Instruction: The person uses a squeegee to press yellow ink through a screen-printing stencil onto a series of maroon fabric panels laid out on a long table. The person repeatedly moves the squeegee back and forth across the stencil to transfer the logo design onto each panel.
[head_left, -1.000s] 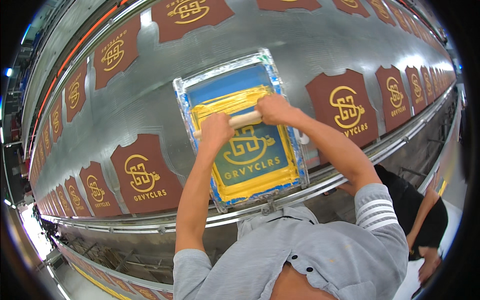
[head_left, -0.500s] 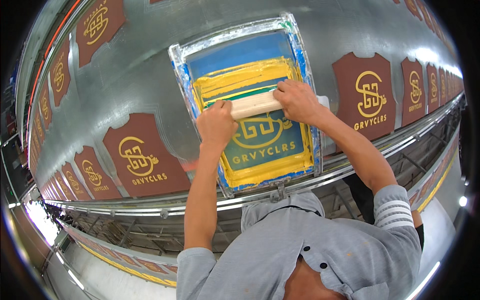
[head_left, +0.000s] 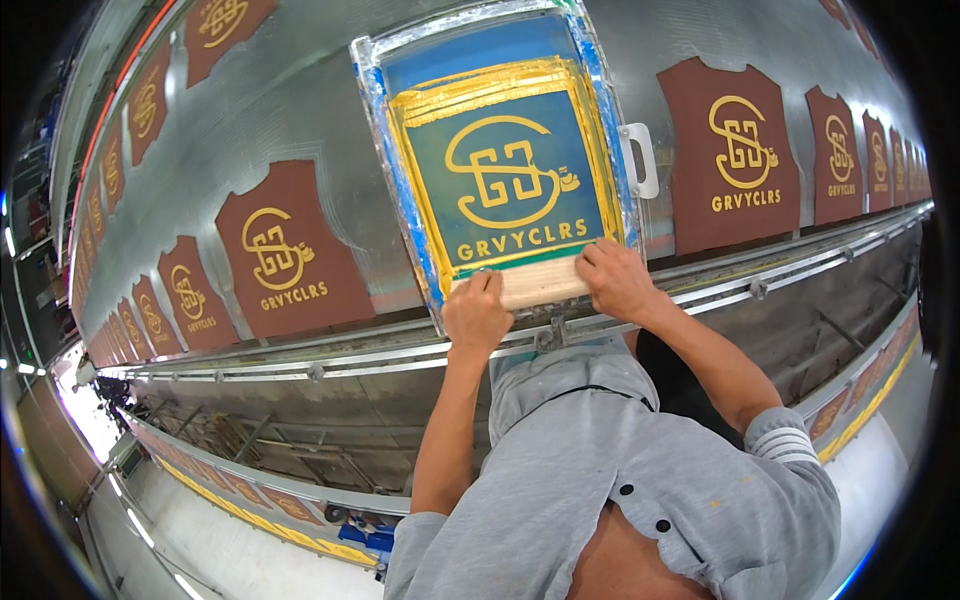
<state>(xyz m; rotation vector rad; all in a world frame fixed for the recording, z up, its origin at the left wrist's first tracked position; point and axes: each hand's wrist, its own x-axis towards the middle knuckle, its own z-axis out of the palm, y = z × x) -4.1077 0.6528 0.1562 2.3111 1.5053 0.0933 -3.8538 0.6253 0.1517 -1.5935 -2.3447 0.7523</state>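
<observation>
Both ends of a squeegee are gripped: my left hand (head_left: 478, 312) closes on its left end, my right hand (head_left: 617, 281) on its right. The squeegee (head_left: 545, 284) has a pale wooden handle and a green blade edge, and lies across the near end of a screen printing frame (head_left: 392, 180). Blue and yellow ink smears the metal sides of that frame. Inside its yellow ink border, the blue-green mesh (head_left: 430, 150) shows a yellow emblem with lettering below. What lies under the screen is hidden.
On the long grey table (head_left: 390, 250), maroon shirt panels with yellow prints lie in rows, one panel (head_left: 270, 290) left of the screen and another (head_left: 735, 210) right. A white handle (head_left: 640, 160) sticks out from the frame's right side. A metal rail (head_left: 400, 359) runs along the near edge.
Both hands have drawn the squeegee toward me, from mid-screen to its near end. The emblem now shows in full on the mesh. The view has shifted slightly.
</observation>
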